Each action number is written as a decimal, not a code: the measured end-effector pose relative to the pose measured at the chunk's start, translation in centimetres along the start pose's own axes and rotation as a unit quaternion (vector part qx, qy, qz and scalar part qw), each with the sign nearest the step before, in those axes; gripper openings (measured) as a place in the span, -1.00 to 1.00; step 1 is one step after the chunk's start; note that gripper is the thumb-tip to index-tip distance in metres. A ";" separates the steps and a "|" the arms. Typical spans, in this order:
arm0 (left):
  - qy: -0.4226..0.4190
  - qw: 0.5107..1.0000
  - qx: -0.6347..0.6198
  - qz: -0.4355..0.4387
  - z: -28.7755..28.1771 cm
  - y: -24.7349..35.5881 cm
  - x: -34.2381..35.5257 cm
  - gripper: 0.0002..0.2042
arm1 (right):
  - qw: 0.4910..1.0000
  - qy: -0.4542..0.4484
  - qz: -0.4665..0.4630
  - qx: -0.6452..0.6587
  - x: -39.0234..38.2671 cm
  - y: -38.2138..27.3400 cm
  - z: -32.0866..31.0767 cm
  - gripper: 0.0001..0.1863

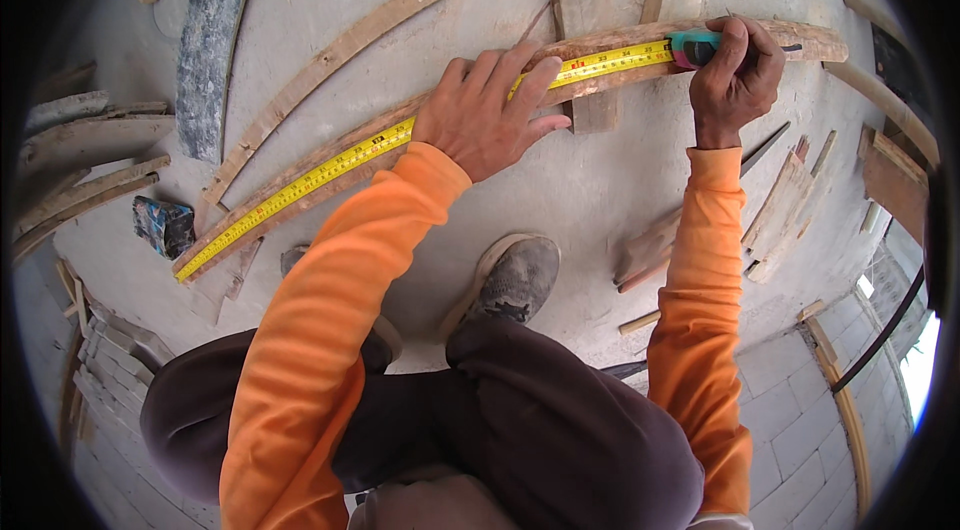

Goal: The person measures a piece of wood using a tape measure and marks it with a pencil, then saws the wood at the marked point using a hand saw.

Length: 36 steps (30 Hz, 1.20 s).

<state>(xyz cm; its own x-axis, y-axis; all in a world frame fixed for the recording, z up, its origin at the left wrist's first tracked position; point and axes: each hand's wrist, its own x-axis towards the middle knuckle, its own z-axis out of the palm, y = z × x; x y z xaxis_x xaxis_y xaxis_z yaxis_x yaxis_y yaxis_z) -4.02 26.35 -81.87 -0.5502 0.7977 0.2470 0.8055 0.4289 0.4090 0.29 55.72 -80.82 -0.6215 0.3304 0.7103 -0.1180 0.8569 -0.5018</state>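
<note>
A long wooden plank [810, 46] lies diagonally across the floor, bowed in the view. Along it runs a yellow tape measure strip [300, 188], its end at the plank's lower left end. My left hand [482, 108] rests palm down over the middle of tape and plank, fingers apart. It hides that stretch of tape. My right hand [734, 80], near the plank's right end, grips the teal and black tape case [688, 50]. Under the plank crosses an upright-running board [592, 112].
Loose boards [310, 70], a mottled grey-blue plank [208, 60] and a crumpled packet [162, 224] lie at left. Scrap wood [785, 195] and a dark long tool [765, 148] lie at right, near a black cable [880, 335]. My shoe [510, 285] is below the plank.
</note>
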 end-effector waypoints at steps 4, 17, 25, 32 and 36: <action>0.018 0.999 -0.041 -0.026 -0.2 -0.1 0.5 -0.50 | 1.000 0.019 -0.011 0.019 0.1 0.8 0.4 -0.88; 0.109 0.976 -0.179 -0.065 -0.5 -0.8 0.5 -0.86 | 0.999 0.030 -0.017 0.032 1.6 0.1 0.7 -0.90; 0.063 0.963 -0.237 -0.112 -1.0 -0.9 1.0 -0.92 | 0.998 0.053 -0.031 0.032 1.2 1.3 0.7 -0.89; 0.042 0.971 -0.196 -0.129 -1.0 -1.1 0.8 -0.94 | 0.998 0.045 -0.023 0.029 0.9 1.0 1.1 -0.88; 0.059 0.969 -0.205 -0.121 -1.0 -1.0 0.9 -0.95 | 0.999 0.034 0.004 0.025 1.2 0.5 0.5 -0.87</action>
<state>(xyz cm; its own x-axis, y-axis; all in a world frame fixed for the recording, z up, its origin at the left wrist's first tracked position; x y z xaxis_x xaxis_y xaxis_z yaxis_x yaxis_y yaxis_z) -5.48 26.20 -81.21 -0.7528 0.6308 0.1883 0.5072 0.3734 0.7767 -0.91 56.36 -80.46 -0.5694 0.3643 0.7369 -0.1536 0.8335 -0.5307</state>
